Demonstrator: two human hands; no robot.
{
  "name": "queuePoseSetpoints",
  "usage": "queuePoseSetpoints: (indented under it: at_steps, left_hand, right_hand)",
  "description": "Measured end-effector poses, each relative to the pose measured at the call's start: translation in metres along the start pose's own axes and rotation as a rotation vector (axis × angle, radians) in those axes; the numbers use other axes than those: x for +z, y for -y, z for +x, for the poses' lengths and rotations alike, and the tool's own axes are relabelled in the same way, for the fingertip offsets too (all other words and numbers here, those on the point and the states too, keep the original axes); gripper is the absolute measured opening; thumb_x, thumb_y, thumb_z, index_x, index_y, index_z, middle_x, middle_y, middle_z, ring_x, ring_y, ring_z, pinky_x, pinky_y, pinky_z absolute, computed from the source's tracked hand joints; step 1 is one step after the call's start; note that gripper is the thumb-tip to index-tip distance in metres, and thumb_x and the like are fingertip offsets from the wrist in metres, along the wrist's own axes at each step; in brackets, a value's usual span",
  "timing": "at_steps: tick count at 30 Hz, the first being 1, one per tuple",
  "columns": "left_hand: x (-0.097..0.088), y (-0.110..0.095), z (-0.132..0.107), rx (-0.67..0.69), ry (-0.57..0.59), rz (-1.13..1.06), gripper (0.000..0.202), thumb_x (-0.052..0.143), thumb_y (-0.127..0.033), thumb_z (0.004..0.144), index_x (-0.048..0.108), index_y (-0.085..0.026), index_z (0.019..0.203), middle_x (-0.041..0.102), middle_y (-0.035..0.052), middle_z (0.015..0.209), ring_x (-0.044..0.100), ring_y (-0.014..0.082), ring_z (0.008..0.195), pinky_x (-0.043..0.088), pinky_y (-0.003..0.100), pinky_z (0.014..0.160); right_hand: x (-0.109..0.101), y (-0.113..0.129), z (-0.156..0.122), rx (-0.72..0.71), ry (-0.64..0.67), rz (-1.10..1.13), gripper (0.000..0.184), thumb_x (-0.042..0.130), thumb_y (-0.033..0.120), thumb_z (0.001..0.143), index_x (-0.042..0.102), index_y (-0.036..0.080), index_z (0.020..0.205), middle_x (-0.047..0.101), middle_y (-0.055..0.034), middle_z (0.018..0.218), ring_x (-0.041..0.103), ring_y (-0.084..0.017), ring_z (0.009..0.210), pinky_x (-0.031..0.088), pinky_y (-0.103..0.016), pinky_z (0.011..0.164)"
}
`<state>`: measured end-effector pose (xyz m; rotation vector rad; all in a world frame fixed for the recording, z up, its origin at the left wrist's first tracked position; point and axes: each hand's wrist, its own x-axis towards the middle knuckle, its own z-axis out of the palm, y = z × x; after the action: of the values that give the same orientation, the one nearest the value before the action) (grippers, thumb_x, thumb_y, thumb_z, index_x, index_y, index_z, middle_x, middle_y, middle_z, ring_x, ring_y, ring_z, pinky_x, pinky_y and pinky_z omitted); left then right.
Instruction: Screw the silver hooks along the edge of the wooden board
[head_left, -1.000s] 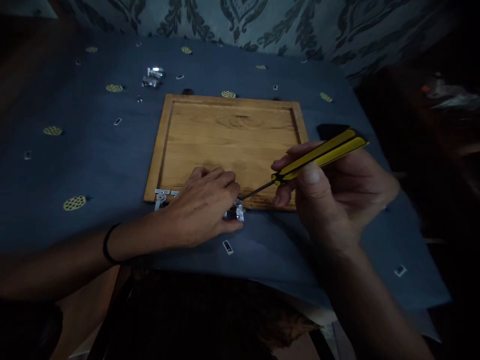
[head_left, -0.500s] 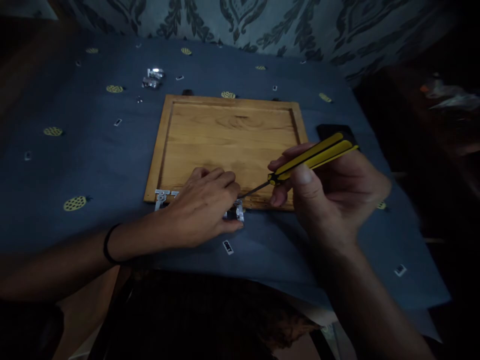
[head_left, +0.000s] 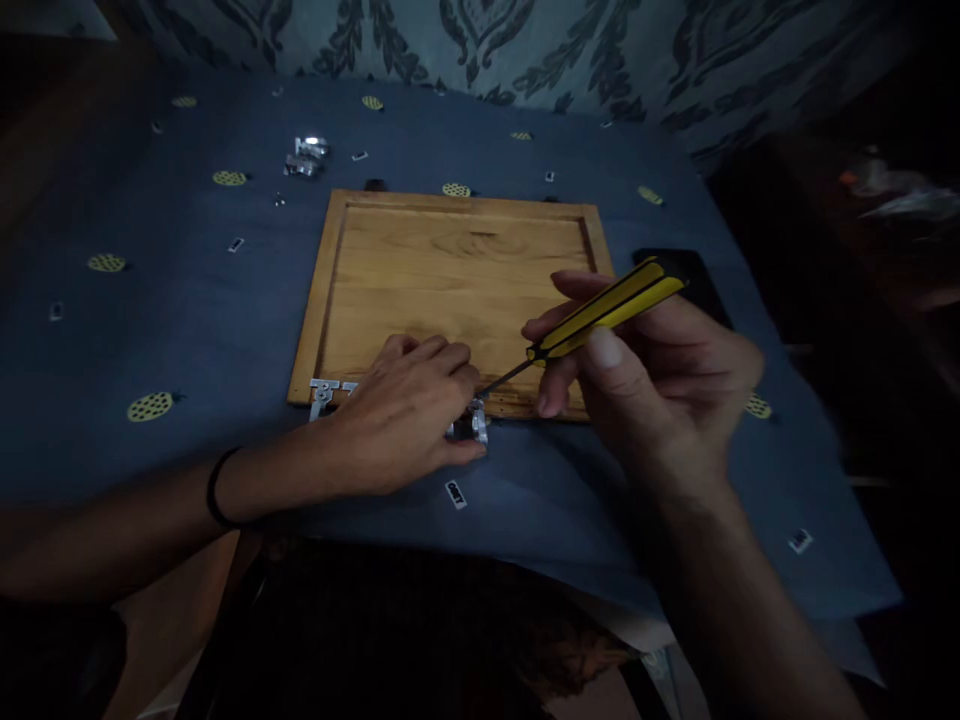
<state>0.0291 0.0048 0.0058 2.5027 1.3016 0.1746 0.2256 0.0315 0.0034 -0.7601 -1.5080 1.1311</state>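
A framed wooden panel (head_left: 465, 290) lies flat on the cloth. Along its near edge, my left hand (head_left: 409, 420) is closed over a metal hinge (head_left: 480, 422), the thumb at its lower end; much of the hinge is hidden under the fingers. My right hand (head_left: 660, 370) grips a yellow-and-black screwdriver (head_left: 607, 315) by the handle. Its shaft slants down to the left, the tip meeting the hinge beside my left fingers; the screw there is too small to make out. Another metal hinge (head_left: 324, 393) sits at the panel's near left corner, partly behind my left hand.
More metal hinges (head_left: 306, 157) lie in a small pile at the back left, with a few tiny screws (head_left: 280, 200) in front. A dark flat object (head_left: 686, 270) rests right of the panel. The blue tablecloth (head_left: 187, 330) has a pineapple print.
My right hand has shifted slightly left and turned the screwdriver handle, its fingers in a changed grip. The left hand and the panel have stayed in place.
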Motion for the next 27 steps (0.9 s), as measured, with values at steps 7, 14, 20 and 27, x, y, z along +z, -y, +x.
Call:
queuePoseSetpoints:
  at_steps: [7, 14, 20, 27]
  left_hand:
    - [-0.0047, -0.0019, 0.0013, -0.022, 0.052, -0.002, 0.035, 0.079, -0.043, 0.09, 0.07, -0.012, 0.104, 0.067, 0.0097, 0.108, 0.062, 0.0293, 0.107, 0.043, 0.044, 0.097]
    - [-0.0017, -0.0001, 0.0004, -0.009, 0.033, 0.005, 0.036, 0.079, -0.044, 0.09, 0.069, -0.012, 0.103, 0.068, 0.0099, 0.107, 0.062, 0.03, 0.107, 0.044, 0.044, 0.096]
    - [0.0012, 0.002, -0.0014, 0.016, -0.02, -0.004, 0.033, 0.08, -0.042, 0.089, 0.068, -0.014, 0.102, 0.068, 0.0092, 0.106, 0.062, 0.0287, 0.106, 0.044, 0.042, 0.095]
    - [-0.0025, -0.0001, 0.0, -0.009, 0.029, 0.004, 0.034, 0.079, -0.042, 0.09, 0.068, -0.013, 0.104, 0.068, 0.0098, 0.108, 0.062, 0.0292, 0.108, 0.043, 0.043, 0.097]
  right_hand:
    - [0.0071, 0.0006, 0.0017, -0.067, -0.059, 0.033, 0.017, 0.09, 0.032, 0.078, 0.079, 0.024, 0.089, 0.082, 0.0012, 0.085, 0.065, -0.009, 0.044, 0.053, -0.021, 0.036]
    - [0.0074, -0.0023, 0.0036, -0.153, -0.123, 0.013, 0.018, 0.087, 0.03, 0.082, 0.071, 0.025, 0.084, 0.08, 0.0044, 0.084, 0.059, -0.007, 0.04, 0.044, -0.022, 0.031]
    - [0.0036, -0.0064, 0.0028, -0.129, -0.196, -0.029, 0.014, 0.084, 0.037, 0.085, 0.07, 0.032, 0.086, 0.077, 0.0023, 0.086, 0.052, -0.01, 0.039, 0.039, -0.029, 0.029]
    - [0.0047, -0.0019, 0.0025, -0.081, -0.138, -0.005, 0.013, 0.085, 0.031, 0.084, 0.072, 0.028, 0.084, 0.077, 0.0017, 0.084, 0.056, -0.009, 0.039, 0.04, -0.027, 0.029]
